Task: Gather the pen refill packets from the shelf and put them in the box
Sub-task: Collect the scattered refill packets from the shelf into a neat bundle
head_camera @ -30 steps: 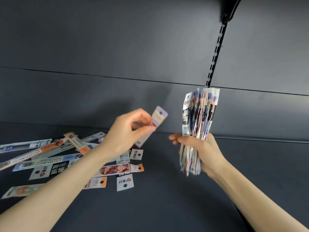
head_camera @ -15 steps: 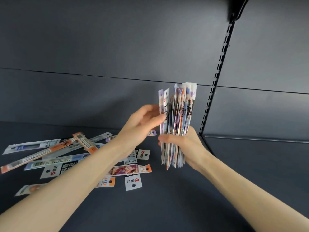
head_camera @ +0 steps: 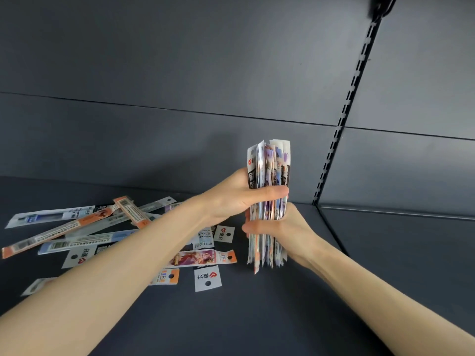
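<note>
Our dark shelf (head_camera: pixel 257 319) carries loose packets (head_camera: pixel 64 233) at left, some hidden under our left arm (head_camera: pixel 115 268). Our left hand (head_camera: pixel 231 199) and right hand (head_camera: pixel 288 227) both clasp one upright bundle (head_camera: pixel 270 165).

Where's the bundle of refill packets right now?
Head view, right of centre: the bundle is upright, gripped by the left hand above the right hand, loose packets to its left.

A bundle of refill packets (head_camera: pixel 268 165) is being held upright; loose packets (head_camera: pixel 64 232) are lying scattered on the shelf (head_camera: pixel 282 317).
</note>
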### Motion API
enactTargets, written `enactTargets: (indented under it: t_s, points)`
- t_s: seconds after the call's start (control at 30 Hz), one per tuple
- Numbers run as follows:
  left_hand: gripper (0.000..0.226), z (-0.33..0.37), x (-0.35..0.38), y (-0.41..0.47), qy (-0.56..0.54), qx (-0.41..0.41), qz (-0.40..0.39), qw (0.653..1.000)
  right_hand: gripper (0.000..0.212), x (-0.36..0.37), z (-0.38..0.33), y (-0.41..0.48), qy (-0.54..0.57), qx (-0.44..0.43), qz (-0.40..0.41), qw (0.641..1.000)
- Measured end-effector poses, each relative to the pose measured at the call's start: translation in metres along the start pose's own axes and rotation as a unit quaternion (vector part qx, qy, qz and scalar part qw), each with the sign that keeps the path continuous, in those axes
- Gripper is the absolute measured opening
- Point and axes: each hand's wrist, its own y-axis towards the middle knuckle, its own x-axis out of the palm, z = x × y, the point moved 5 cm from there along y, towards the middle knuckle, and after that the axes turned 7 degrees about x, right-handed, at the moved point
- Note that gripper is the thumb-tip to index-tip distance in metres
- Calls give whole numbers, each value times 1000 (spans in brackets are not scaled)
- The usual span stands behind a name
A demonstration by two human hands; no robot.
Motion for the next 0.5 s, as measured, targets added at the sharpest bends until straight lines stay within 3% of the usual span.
enactTargets:
  t_s: [0.1,0.17,0.23,0.33,0.4,0.5]
  points:
    - [47,-5,-22,-10,80,-19,-47,995,23,-1,-6,0,18,-8,18,1000]
    - [68,-17,-48,-21,188,-78,-28,979,18,-6,-6,4,30,-9,32,999]
    - [70,-29,-76,-33,326,-151,7,933,12,-7,-5,10,27,-2,46,999]
    - [71,-46,-92,-47,474,-225,-24,851,13,-2,-1,18,19,13,58,998]
    - [82,-59,-90,-51,476,-239,-60,844,13,3,0,19,20,13,58,998]
    - [88,-68,-88,-49,431,-204,-51,877,13,3,3,20,27,15,60,998]
